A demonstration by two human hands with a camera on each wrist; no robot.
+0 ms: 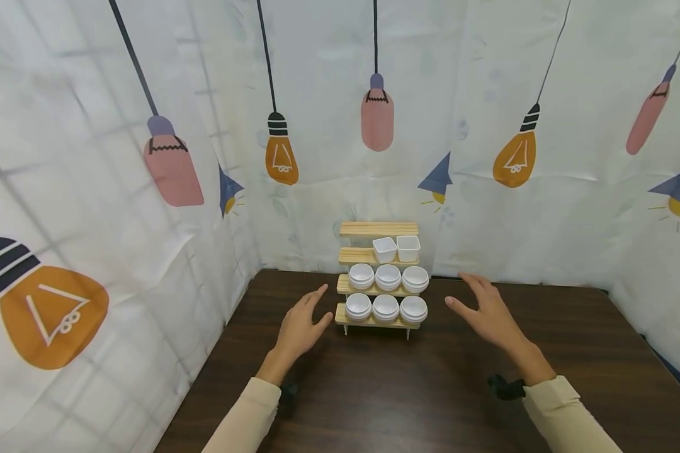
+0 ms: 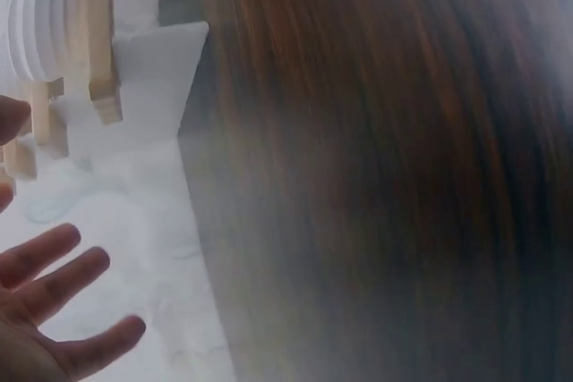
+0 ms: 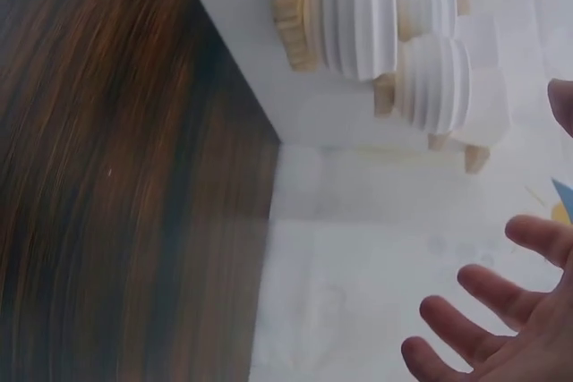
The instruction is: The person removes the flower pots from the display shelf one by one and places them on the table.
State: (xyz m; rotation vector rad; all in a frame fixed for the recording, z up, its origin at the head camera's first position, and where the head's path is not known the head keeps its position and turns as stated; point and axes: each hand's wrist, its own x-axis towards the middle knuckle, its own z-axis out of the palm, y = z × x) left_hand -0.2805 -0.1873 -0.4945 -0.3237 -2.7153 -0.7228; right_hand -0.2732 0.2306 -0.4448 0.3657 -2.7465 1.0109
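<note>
A stepped wooden rack [image 1: 378, 229] stands at the back of the dark table. Stacked round white bowls [image 1: 386, 307] fill its two lower steps, and two square white bowls [image 1: 408, 248] sit on the right part of a higher step. My left hand [image 1: 301, 324] hovers just left of the rack, fingers spread, holding nothing. On the other side, my right hand [image 1: 490, 313] is held apart from the rack with its fingers extended and nothing in it. Both wrist views show the spread fingers, with the round bowls [image 3: 354, 20] seen side-on.
The dark wooden table [image 1: 374, 390] extends toward me and to both sides. A white curtain [image 1: 317, 63] printed with lamps and bulbs hangs behind it, and more of it runs along the left and right edges.
</note>
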